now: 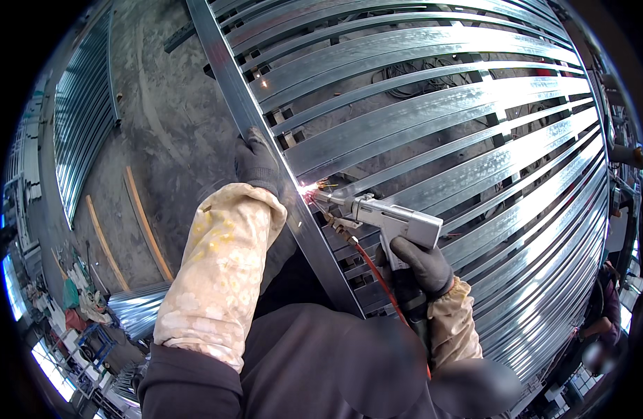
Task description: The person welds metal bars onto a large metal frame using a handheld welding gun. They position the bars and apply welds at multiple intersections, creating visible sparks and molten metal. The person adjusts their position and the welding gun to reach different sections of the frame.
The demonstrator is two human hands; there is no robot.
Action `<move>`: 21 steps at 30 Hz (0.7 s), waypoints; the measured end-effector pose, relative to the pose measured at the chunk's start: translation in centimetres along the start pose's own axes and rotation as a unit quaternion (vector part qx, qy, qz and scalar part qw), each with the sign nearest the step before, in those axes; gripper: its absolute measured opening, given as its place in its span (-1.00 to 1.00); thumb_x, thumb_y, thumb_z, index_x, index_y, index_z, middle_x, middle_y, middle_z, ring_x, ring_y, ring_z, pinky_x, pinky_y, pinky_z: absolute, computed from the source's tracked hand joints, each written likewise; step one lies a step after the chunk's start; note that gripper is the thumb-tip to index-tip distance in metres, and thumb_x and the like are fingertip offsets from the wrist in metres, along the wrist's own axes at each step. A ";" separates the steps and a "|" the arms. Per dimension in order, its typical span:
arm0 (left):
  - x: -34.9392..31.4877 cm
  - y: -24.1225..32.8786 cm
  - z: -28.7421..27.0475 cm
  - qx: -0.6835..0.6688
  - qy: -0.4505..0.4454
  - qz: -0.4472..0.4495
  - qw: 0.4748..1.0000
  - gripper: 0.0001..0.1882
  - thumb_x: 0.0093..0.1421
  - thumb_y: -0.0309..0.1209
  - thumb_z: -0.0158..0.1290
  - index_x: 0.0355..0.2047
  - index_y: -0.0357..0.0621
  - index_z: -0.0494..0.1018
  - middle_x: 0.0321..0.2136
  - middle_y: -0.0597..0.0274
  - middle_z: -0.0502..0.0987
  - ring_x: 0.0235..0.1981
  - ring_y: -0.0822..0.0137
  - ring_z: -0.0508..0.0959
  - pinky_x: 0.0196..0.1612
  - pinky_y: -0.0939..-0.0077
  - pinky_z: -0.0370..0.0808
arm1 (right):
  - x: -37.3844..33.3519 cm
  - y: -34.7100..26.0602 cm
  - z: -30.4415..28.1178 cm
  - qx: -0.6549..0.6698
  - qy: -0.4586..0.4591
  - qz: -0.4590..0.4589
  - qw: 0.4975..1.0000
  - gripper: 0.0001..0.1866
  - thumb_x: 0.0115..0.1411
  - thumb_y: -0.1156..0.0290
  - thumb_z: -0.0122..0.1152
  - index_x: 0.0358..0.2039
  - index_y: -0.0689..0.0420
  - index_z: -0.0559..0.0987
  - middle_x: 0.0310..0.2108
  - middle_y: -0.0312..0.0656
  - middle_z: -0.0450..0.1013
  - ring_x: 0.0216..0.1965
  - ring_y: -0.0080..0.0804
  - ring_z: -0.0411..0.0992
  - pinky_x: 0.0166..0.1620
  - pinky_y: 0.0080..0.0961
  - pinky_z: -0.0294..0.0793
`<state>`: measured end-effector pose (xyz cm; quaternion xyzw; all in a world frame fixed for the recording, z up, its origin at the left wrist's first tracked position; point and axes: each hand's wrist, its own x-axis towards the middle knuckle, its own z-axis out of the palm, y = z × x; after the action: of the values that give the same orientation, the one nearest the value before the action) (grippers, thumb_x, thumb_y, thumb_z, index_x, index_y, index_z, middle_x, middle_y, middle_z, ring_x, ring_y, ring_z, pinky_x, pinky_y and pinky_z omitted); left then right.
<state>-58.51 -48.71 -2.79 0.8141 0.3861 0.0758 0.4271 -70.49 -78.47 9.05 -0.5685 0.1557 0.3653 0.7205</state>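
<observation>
In my right hand (pixel 423 265), in a dark glove, is a silver-grey welding gun (pixel 398 220), the fingers wrapped round its grip. Bright sparks fly where its nozzle meets the edge rail (pixel 314 241) of a large grate of metal bars (pixel 405 91). A red hose (pixel 375 269) and a thick black cable run from the gun back toward me. Just beyond the sparks, my gloved left hand (pixel 257 162) is closed over the same rail, its fingertips partly hidden. Pale, stained protective sleeves cover both forearms.
On the floor at left lie a second barred metal panel (pixel 84 105) and two wooden strips (pixel 145 223). Coiled cables (pixel 412 80) show beneath the bars. Another person (pixel 601 321) is at the grate's far right edge. Assorted equipment (pixel 91 342) stands at lower left.
</observation>
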 end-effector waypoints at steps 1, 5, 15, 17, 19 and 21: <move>-0.1 0.0 0.0 0.001 0.004 -0.002 1.000 -0.42 0.41 0.02 -0.19 -0.01 -0.33 0.43 -0.16 -0.26 0.58 -0.09 -0.26 0.56 -0.07 0.01 0.47 | -0.1 0.1 0.0 -0.014 0.006 0.006 1.000 -0.60 0.33 0.19 0.14 -0.06 0.31 0.54 -0.36 -0.13 0.57 -0.41 -0.45 0.55 -0.35 -0.54 0.56; -0.1 0.6 -0.2 0.027 0.004 -0.001 1.000 -0.43 0.41 0.02 -0.20 -0.06 -0.34 0.45 -0.18 -0.30 0.57 -0.10 -0.31 0.54 -0.08 -0.03 0.45 | -0.8 -0.4 -0.5 -0.033 0.009 0.038 0.999 -0.51 0.31 0.34 0.17 0.19 0.29 0.39 -0.14 -0.24 0.48 -0.11 -0.53 0.43 -0.07 -0.54 0.45; 0.3 -0.3 -0.1 0.011 -0.007 0.018 1.000 -0.44 0.41 0.02 -0.21 -0.05 -0.30 0.44 -0.17 -0.33 0.56 -0.07 -0.35 0.50 -0.07 -0.06 0.42 | -1.3 -3.0 2.4 -0.084 -0.001 0.029 0.996 -0.60 0.26 0.37 0.18 0.07 0.25 0.49 -0.30 -0.22 0.56 -0.27 -0.51 0.51 -0.23 -0.55 0.51; 0.3 -0.3 -0.1 0.012 -0.013 0.015 1.000 -0.44 0.41 0.03 -0.21 -0.04 -0.28 0.44 -0.17 -0.31 0.56 -0.09 -0.35 0.51 -0.07 -0.07 0.42 | -1.3 -3.0 2.8 -0.113 0.004 0.023 0.993 -0.65 0.25 0.38 0.18 0.02 0.25 0.51 -0.34 -0.26 0.55 -0.33 -0.55 0.49 -0.27 -0.55 0.49; 0.2 -0.2 -0.1 0.007 -0.014 0.010 1.000 -0.44 0.41 0.03 -0.22 -0.04 -0.27 0.44 -0.18 -0.29 0.57 -0.10 -0.34 0.52 -0.08 -0.07 0.42 | -1.3 -3.3 3.1 -0.132 -0.003 0.022 0.991 -0.63 0.24 0.39 0.19 0.03 0.25 0.50 -0.34 -0.26 0.55 -0.35 -0.56 0.48 -0.29 -0.56 0.49; 0.1 -0.1 -0.1 -0.003 -0.008 0.002 1.000 -0.44 0.41 0.03 -0.22 -0.04 -0.26 0.44 -0.19 -0.28 0.57 -0.12 -0.33 0.53 -0.09 -0.07 0.42 | -1.3 -4.0 3.4 -0.141 -0.022 0.026 0.989 -0.55 0.24 0.40 0.20 0.12 0.24 0.45 -0.28 -0.23 0.58 -0.35 -0.57 0.49 -0.30 -0.58 0.49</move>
<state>-58.55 -48.53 -2.87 0.8140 0.3807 0.0715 0.4328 -69.26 -76.08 13.73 -0.6522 0.1009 0.4146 0.6265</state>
